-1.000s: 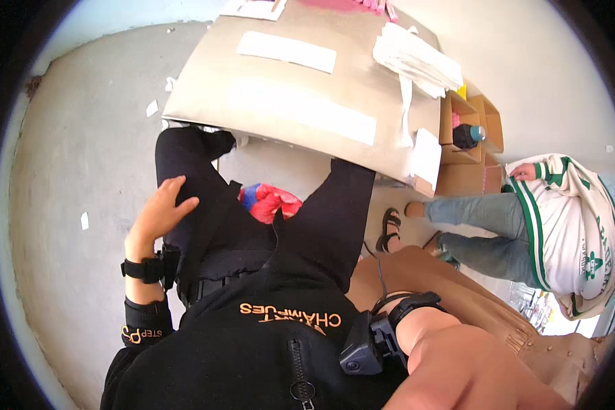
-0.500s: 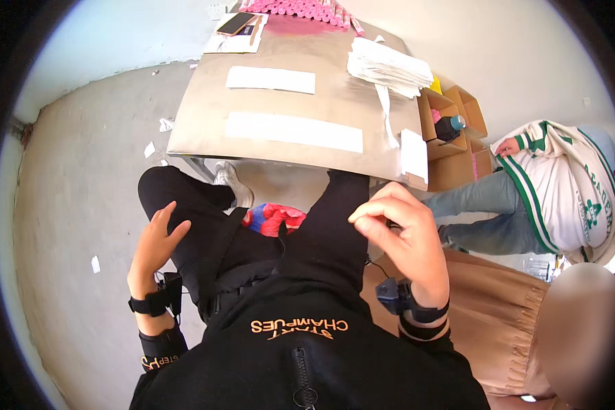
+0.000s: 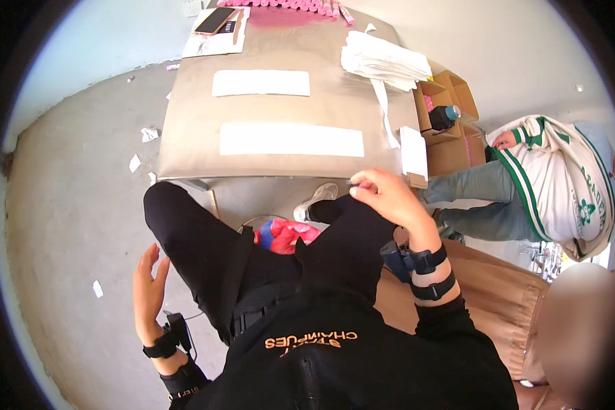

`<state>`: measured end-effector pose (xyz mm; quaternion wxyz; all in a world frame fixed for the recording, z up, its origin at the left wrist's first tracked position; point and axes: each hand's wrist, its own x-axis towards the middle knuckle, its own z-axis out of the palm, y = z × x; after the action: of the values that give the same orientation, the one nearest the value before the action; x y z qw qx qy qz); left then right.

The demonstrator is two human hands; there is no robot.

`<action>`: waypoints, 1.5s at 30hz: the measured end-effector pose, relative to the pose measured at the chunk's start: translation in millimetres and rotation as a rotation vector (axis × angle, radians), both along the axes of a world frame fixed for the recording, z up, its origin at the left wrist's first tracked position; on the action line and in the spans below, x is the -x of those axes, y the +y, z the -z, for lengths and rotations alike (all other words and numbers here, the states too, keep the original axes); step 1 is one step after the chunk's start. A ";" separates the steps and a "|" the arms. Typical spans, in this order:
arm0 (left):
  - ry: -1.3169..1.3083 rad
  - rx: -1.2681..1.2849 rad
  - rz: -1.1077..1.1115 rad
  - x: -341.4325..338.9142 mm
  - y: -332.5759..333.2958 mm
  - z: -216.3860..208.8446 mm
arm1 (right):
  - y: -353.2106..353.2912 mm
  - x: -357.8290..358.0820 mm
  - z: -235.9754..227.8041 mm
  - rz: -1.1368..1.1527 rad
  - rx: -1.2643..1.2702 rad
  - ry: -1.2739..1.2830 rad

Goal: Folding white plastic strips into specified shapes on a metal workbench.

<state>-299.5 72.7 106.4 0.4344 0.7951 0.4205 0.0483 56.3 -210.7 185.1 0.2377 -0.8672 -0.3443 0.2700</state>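
My left hand (image 3: 149,290) hangs beside my knee above the floor, fingers stretched out and holding nothing. At the table's front right corner, my right hand (image 3: 395,201) is closed in a pinch. A tiny dark bit shows at its fingertips, too small to name. Two white paper strips, a shorter one (image 3: 261,83) and a longer one (image 3: 291,139), lie flat on the metal-coloured table (image 3: 188,116). Nearest my right hand is a narrow white paper stack (image 3: 413,154) along the right edge. Behind it sits a thick pile of white sheets (image 3: 383,58) with a strip trailing forward.
Pink rolls (image 3: 287,5) line the table's far edge, with a phone (image 3: 214,21) on papers at far left. Cardboard boxes (image 3: 451,154) and a dark blue-lidded bottle (image 3: 445,117) stand right. A person in a white-green jacket (image 3: 560,184) is beyond. Paper scraps (image 3: 149,134) dot the floor.
My left hand has dropped lower and farther from the table. My right hand has moved up and left toward the table edge, still pinched. The white shoe under the table now appears farther right.
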 end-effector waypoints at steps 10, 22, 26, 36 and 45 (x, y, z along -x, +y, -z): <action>0.343 0.482 -0.096 7.4 23.4 73.4 | -21.1 -46.1 105.0 -0.138 0.702 0.359; 0.412 0.795 -0.200 16.2 107.1 16.0 | -14.7 -12.1 -0.3 0.461 0.632 0.449; 0.424 0.817 -0.203 60.4 156.3 17.7 | -42.2 60.5 -60.9 0.741 0.692 0.441; 0.432 0.601 -0.094 87.7 281.0 8.4 | 7.3 202.4 -104.3 1.024 0.667 0.727; 0.551 0.567 0.168 31.8 306.4 -42.5 | 21.1 243.0 -68.6 1.301 0.449 0.879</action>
<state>-331.3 379.1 148.8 0.5100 0.6585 0.4512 -0.3203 -186.7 -189.6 253.7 0.2808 -0.7355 0.4149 0.4561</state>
